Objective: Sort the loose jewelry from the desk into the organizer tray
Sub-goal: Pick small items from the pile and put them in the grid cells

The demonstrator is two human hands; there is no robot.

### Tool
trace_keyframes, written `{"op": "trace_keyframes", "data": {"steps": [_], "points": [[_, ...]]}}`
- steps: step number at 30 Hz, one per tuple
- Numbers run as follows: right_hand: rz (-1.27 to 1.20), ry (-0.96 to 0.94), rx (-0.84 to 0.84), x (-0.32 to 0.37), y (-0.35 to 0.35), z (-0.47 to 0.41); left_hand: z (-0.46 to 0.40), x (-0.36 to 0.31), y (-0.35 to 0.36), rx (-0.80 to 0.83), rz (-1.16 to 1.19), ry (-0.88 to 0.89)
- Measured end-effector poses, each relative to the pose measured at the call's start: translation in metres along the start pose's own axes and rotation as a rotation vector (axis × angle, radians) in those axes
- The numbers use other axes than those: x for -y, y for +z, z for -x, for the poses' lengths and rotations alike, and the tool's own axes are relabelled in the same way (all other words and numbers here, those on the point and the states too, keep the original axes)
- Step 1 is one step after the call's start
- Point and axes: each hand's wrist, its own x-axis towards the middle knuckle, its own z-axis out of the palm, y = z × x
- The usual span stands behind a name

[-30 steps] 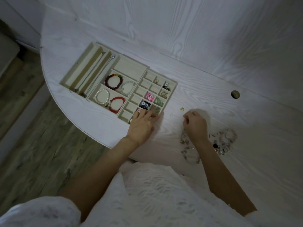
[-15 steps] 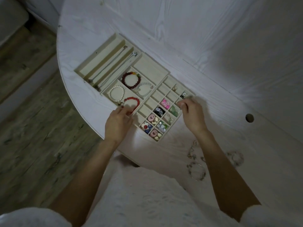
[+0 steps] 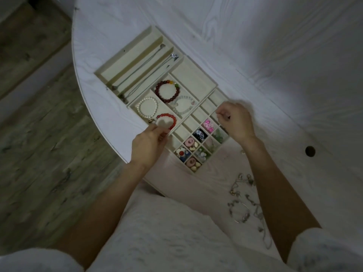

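Head view: right hand [image 3: 234,122] fingers curled over organizer tray [image 3: 193,83]; left hand [image 3: 149,143] fingers touch its edge

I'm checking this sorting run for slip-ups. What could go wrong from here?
The right hand hovers curled over the small grid compartments of the organizer tray; whatever it may pinch is too small to see, and could land in the wrong cell. The tray sits close to the desk's curved edge, so the left hand at its corner might nudge it outward. The loose jewelry looks tangled.
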Motion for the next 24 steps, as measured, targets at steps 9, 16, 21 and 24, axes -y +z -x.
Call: {"op": "trace_keyframes", "data": {"steps": [9,16,21,24], "points": [[0.098,0.087,-0.204,-0.012,0.005,0.011,-0.001,0.002,0.000,0.012,-0.004,-0.008],[0.259,-0.024,0.051,-0.011,0.003,0.001,-0.002,0.003,-0.001,0.021,-0.027,0.000],[0.358,-0.131,0.120,-0.009,-0.003,-0.006,-0.002,0.002,0.000,0.023,-0.027,-0.014],[0.372,-0.131,0.167,-0.007,-0.007,-0.012,-0.002,0.003,0.000,0.033,-0.028,-0.019]]}}
